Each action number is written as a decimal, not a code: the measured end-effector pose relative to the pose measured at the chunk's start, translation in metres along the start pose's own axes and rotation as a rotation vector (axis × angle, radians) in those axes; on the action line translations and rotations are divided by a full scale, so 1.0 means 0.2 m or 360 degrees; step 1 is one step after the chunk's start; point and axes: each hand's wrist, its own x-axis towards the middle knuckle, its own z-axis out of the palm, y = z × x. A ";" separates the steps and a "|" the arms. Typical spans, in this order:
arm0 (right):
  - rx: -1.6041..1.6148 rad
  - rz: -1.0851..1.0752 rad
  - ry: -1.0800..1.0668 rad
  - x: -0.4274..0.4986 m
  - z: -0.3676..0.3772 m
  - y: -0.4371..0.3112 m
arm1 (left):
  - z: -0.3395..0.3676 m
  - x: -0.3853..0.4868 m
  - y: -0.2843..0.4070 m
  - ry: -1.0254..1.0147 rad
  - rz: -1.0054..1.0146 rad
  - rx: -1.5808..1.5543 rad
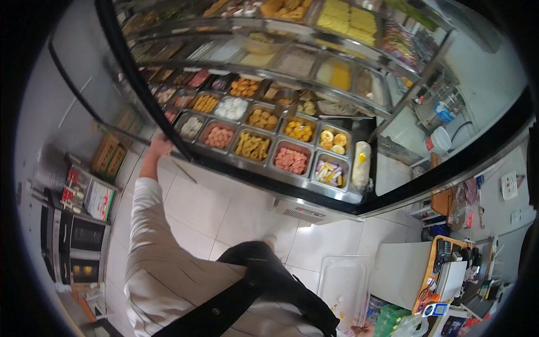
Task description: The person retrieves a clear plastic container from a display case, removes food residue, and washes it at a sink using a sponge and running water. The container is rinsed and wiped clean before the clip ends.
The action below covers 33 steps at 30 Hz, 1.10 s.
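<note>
My left hand [161, 146] is at the black-framed glass door [145, 84] of a refrigerated display case, its fingers around the frame's lower edge. Low at the right, my right hand [363, 328] holds one end of a clear plastic tray [343, 286] with some yellowish bits in it. Inside the case, metal pans hold pink pieces [290, 160], yellow-green pieces [252, 146], white balls [231, 108], halved boiled eggs [332, 141] and purple-and-white pieces [329, 172]. A plastic-wrapped pale roll [361, 164] lies beside the pans.
Shelves above the pans carry yellow noodle blocks [346, 21] and more trays. At the right stands a wooden-topped desk [425, 274] with a calculator [443, 248] and clutter. Cardboard boxes [110, 156] and an oven [86, 236] are at the left. A green bag [387, 320] lies near the tray.
</note>
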 end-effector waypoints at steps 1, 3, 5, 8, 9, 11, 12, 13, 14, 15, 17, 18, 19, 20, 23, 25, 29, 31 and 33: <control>0.0035 -0.0003 0.0035 0.03 -0.04 0.00 | 0.01 -0.01 0.02 0.0025 0.0016 -0.0036; 0.0105 -0.0031 0.0110 0.10 -0.12 -0.01 | 0.02 -0.03 0.06 -0.0089 -0.0086 0.0144; 0.0217 -0.0112 0.0204 0.19 -0.21 -0.09 | 0.06 -0.06 0.12 -0.0066 -0.0248 -0.0203; 0.0033 -0.0135 0.0241 0.32 -0.33 -0.30 | 0.15 -0.13 0.18 -0.0053 -0.0258 -0.0412; -0.0339 -0.0178 0.0100 0.37 -0.38 -0.40 | 0.18 -0.15 0.20 -0.0045 -0.0201 -0.0484; 0.0040 -0.0101 0.0238 0.50 -0.37 -0.56 | 0.25 -0.18 0.23 -0.0034 -0.0128 -0.0176; 0.0131 -0.0051 0.0271 0.55 -0.38 -0.64 | 0.29 -0.20 0.25 -0.0026 -0.0068 -0.0032; 0.0297 -0.0119 0.0230 0.60 -0.39 -0.72 | 0.34 -0.22 0.28 -0.0036 -0.0014 -0.0042; 0.0269 -0.0126 0.0255 0.66 -0.41 -0.78 | 0.39 -0.25 0.31 -0.0052 0.0040 -0.0049; 0.0267 -0.0188 0.0233 0.71 -0.42 -0.82 | 0.43 -0.27 0.35 -0.0083 -0.0004 -0.0016; 0.0372 -0.0281 0.0210 0.85 -0.46 -0.89 | 0.53 -0.35 0.45 -0.0064 0.0192 -0.0057; 0.0422 -0.0305 0.0200 0.91 -0.49 -0.91 | 0.57 -0.39 0.51 -0.0053 0.0259 -0.0074; 0.0471 -0.0329 0.0188 0.99 -0.53 -0.94 | 0.61 -0.44 0.57 -0.0053 0.0270 -0.0013; 0.0517 -0.0352 0.0181 1.08 -0.56 -0.96 | 0.66 -0.48 0.64 -0.0044 0.0303 0.0026; 0.0528 -0.0431 0.0105 1.36 -0.69 -1.02 | 0.79 -0.61 0.86 -0.0040 0.0368 0.0048; 0.0495 -0.0543 0.0015 1.56 -0.79 -1.08 | 0.90 -0.68 1.04 -0.0064 0.0360 -0.0004; 0.0520 -0.0507 -0.0151 1.92 -1.00 -1.20 | 1.15 -0.90 1.38 -0.0119 0.0273 -0.0207; 0.0531 -0.0462 -0.0208 2.06 -1.12 -1.27 | 1.26 -1.00 1.53 -0.0107 0.0204 -0.0285; 0.0517 -0.0446 -0.0263 2.20 -1.23 -1.35 | 1.39 -1.07 1.67 -0.0089 -0.0037 -0.0272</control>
